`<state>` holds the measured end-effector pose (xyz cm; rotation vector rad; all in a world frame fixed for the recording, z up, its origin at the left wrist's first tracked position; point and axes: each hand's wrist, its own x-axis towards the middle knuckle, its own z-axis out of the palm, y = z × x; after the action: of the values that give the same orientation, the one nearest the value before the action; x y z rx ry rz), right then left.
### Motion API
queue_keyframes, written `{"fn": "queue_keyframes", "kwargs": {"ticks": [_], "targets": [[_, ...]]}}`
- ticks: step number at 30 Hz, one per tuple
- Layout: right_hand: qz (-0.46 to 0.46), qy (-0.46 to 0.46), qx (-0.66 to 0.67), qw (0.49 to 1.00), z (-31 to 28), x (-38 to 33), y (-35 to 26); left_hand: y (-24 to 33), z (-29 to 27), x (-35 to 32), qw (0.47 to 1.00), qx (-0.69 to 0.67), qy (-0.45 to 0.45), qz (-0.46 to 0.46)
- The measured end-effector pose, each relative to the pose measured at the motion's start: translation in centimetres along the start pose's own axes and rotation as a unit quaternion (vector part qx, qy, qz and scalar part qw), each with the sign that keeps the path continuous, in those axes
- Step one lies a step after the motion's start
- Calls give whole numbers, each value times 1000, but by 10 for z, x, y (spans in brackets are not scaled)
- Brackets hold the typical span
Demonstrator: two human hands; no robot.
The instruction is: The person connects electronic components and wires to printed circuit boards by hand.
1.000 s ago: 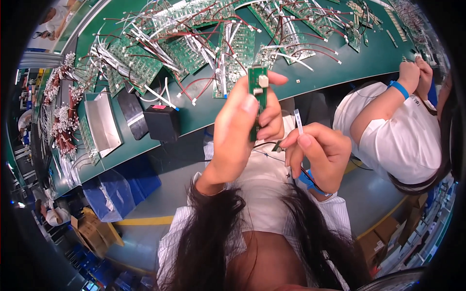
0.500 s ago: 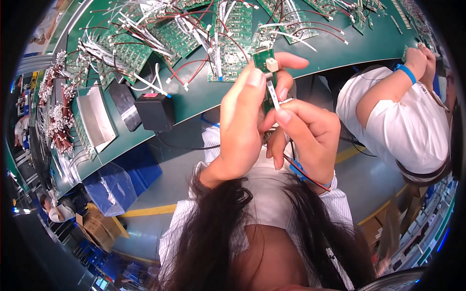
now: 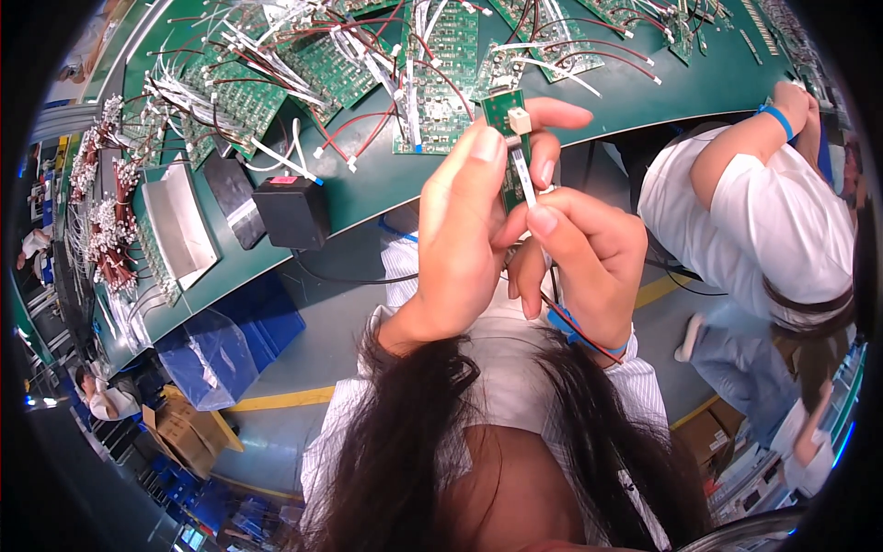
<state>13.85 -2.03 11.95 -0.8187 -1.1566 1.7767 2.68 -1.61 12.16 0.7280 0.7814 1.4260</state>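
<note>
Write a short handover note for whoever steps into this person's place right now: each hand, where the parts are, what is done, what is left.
Left hand: holds the small green circuit board upright above the bench.
Right hand: pinches the white flat cable, its upper end at the white connector on the board.
Done: cable brought to the connector.
Left: whether it is fully seated cannot be told; check.
More wired boards lie on the green bench.

Your left hand grips a small green circuit board w/ a white connector block, held upright above the green workbench. Your right hand pinches a thin white flat ribbon cable against the board. Co-worker in a white shirt sits on your right.
</note>
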Motion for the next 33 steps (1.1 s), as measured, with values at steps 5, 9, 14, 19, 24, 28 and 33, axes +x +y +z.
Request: {"fn": "queue_keyframes", "kwargs": {"ticks": [5, 9, 14, 19, 24, 28, 33], "targets": [[-3, -3, -5, 1000, 0, 1, -1, 1, 2, 0, 1000, -16, -1, -5], [-4, 2, -5, 1000, 0, 0, -1, 2, 2, 0, 1000, -27, -4, -8], [0, 4, -2, 1000, 0, 0, 0, 1, 1, 0, 999, -35, -5, -7], [3, 4, -4, 1000, 0, 0, -1, 1, 1, 0, 1000, -28, -6, -5], [11, 8, -1, 1000, 0, 0, -2, 0, 2, 0, 999, -31, -6, -5], [13, 9, 5, 1000, -1, 0, -1, -1, 1, 1, 999, -38, -9, -5], [13, 5, 8, 1000, -1, 1, -1, -4, -1, 2, 999, -42, -27, 10]]}}
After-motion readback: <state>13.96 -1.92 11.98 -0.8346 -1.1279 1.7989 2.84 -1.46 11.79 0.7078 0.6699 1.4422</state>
